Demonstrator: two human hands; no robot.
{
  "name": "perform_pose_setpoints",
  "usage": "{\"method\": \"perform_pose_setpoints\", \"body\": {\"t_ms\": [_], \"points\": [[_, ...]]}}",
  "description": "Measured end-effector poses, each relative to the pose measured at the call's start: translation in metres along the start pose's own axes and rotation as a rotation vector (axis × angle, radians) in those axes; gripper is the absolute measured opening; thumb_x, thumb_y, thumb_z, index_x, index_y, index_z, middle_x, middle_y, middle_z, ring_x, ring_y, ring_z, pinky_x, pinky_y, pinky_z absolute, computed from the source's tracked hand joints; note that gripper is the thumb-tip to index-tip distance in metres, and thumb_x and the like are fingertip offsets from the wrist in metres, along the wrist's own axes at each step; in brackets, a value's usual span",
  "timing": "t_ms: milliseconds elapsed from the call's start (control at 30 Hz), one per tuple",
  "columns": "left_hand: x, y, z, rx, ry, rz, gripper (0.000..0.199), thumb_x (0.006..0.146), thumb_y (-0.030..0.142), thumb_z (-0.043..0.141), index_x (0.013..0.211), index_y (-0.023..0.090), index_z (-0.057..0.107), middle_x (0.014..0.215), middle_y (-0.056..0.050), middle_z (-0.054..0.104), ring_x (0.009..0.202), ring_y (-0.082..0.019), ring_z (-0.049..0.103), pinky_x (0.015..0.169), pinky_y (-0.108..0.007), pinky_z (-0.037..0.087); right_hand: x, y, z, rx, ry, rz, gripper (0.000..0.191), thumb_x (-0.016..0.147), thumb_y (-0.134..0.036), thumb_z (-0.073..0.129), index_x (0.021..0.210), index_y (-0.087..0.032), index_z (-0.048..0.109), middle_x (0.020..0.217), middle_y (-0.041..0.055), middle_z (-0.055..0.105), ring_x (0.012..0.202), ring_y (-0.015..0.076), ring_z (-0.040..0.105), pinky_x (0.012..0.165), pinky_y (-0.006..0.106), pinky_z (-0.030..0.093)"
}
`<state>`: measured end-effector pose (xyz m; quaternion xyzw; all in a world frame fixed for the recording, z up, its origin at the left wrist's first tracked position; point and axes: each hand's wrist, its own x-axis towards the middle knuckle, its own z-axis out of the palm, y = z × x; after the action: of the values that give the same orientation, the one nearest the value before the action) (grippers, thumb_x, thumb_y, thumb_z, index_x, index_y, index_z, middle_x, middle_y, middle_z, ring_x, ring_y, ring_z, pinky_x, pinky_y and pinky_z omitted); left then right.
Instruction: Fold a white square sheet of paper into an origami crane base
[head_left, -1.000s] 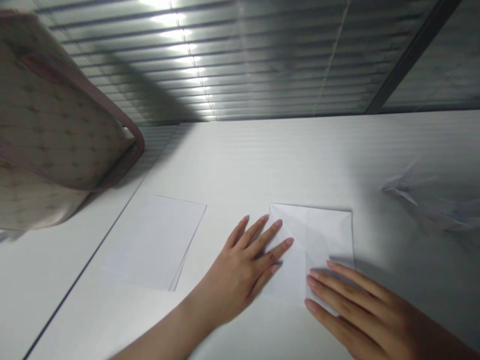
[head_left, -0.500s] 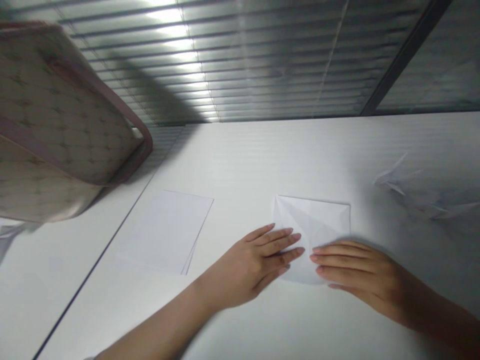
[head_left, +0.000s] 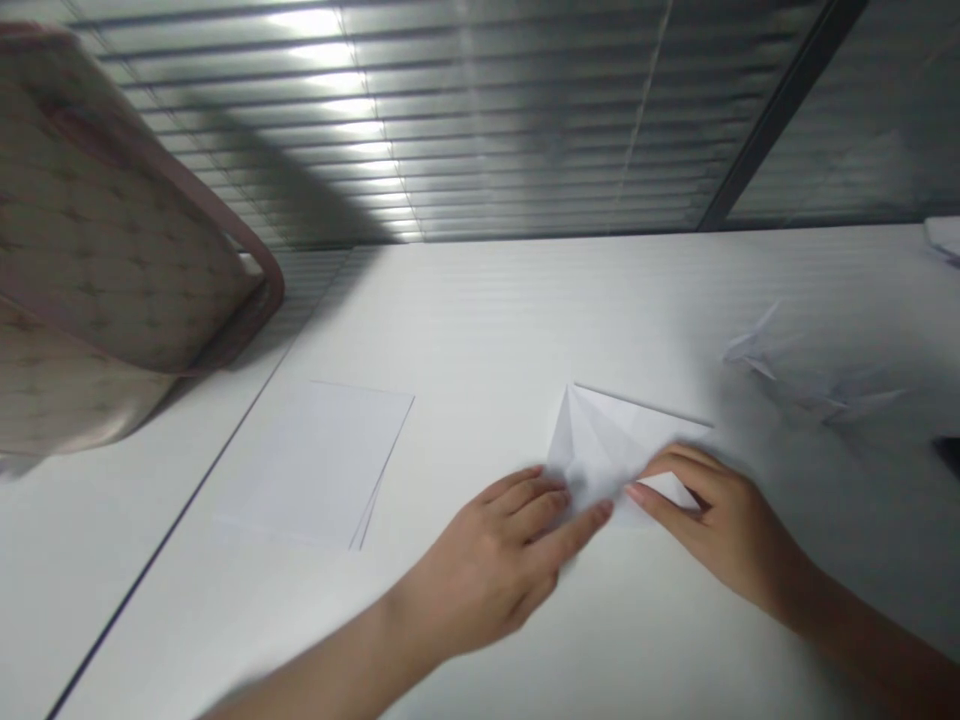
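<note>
Two hands sit at one folded paper (head_left: pixel 607 450) on the white table (head_left: pixel 480 310): the left hand (head_left: pixel 487 560), fingers loosely open, presses its lower edge, while the right hand (head_left: pixel 720 525), half curled, pinches its right corner. One stack of sheets (head_left: pixel 315 465) lies to the left, one paper figure (head_left: pixel 810 375) to the right, and one quilted bag (head_left: pixel 105 220) shows beside the window blinds (head_left: pixel 375 120).

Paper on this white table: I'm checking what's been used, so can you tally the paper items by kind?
Folded paper piece at the left hand and right hand: 1
Flat paper stack, sheet count unclear: 1
Folded paper figure: 1
Total: 3
</note>
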<state>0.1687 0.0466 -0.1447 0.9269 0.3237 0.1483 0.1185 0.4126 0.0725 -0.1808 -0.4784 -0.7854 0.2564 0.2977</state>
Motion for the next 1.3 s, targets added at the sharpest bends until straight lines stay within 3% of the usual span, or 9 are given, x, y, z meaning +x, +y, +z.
{"method": "perform_pose_setpoints", "body": {"t_ms": [100, 333, 533, 933, 1200, 1300], "points": [[0.001, 0.004, 0.0, 0.057, 0.006, -0.004, 0.04, 0.096, 0.025, 0.044, 0.136, 0.019, 0.047, 0.111, -0.006, 0.066, 0.114, -0.022, 0.057, 0.107, -0.042, 0.041, 0.003, 0.0, 0.001, -0.045, -0.034, 0.049, 0.011, 0.086, -0.024, 0.059, 0.075, -0.02, 0.059, 0.075, 0.0013, 0.06, 0.074, 0.017, 0.058, 0.068, 0.029, 0.046], [0.004, 0.019, 0.013, 0.166, -0.005, -0.117, 0.037, 0.097, 0.032, 0.046, 0.127, 0.014, 0.055, 0.115, -0.004, 0.065, 0.116, -0.025, 0.055, 0.111, -0.048, 0.033, 0.01, -0.003, 0.002, -0.106, -0.04, 0.068, 0.011, 0.086, -0.027, 0.057, 0.078, -0.02, 0.06, 0.071, 0.0011, 0.061, 0.064, 0.0167, 0.057, 0.061, 0.028, 0.043], [0.005, 0.019, 0.018, 0.211, -0.048, -0.112, 0.045, 0.098, 0.035, 0.042, 0.135, 0.009, 0.047, 0.113, -0.004, 0.065, 0.117, -0.026, 0.052, 0.111, -0.047, 0.028, 0.008, -0.003, 0.005, -0.155, 0.024, 0.02, 0.013, 0.086, -0.022, 0.057, 0.073, -0.02, 0.055, 0.068, -0.0005, 0.059, 0.064, 0.0154, 0.056, 0.062, 0.027, 0.041], [0.005, 0.019, 0.016, 0.21, -0.108, -0.143, 0.048, 0.1, 0.037, 0.036, 0.139, 0.01, 0.041, 0.116, -0.003, 0.064, 0.118, -0.026, 0.048, 0.114, -0.046, 0.016, 0.007, -0.003, 0.007, -0.166, 0.074, -0.029, 0.009, 0.086, -0.018, 0.056, 0.078, -0.02, 0.053, 0.07, -0.0005, 0.06, 0.066, 0.0143, 0.058, 0.064, 0.025, 0.042], [0.006, 0.02, 0.015, 0.193, -0.115, -0.163, 0.048, 0.099, 0.037, 0.037, 0.139, 0.011, 0.04, 0.115, -0.002, 0.064, 0.117, -0.025, 0.049, 0.113, -0.048, 0.019, 0.008, -0.003, 0.007, -0.196, 0.082, -0.059, 0.011, 0.086, -0.018, 0.056, 0.076, -0.02, 0.052, 0.068, -0.001, 0.058, 0.064, 0.0146, 0.058, 0.062, 0.026, 0.043], [0.006, 0.019, 0.015, 0.192, -0.107, -0.163, 0.048, 0.099, 0.036, 0.038, 0.139, 0.01, 0.04, 0.113, -0.004, 0.064, 0.116, -0.025, 0.05, 0.111, -0.05, 0.023, 0.007, -0.003, 0.008, -0.219, 0.13, -0.063, 0.003, 0.087, -0.02, 0.056, 0.085, -0.019, 0.055, 0.075, 0.0018, 0.062, 0.071, 0.0167, 0.062, 0.066, 0.028, 0.047]]}}
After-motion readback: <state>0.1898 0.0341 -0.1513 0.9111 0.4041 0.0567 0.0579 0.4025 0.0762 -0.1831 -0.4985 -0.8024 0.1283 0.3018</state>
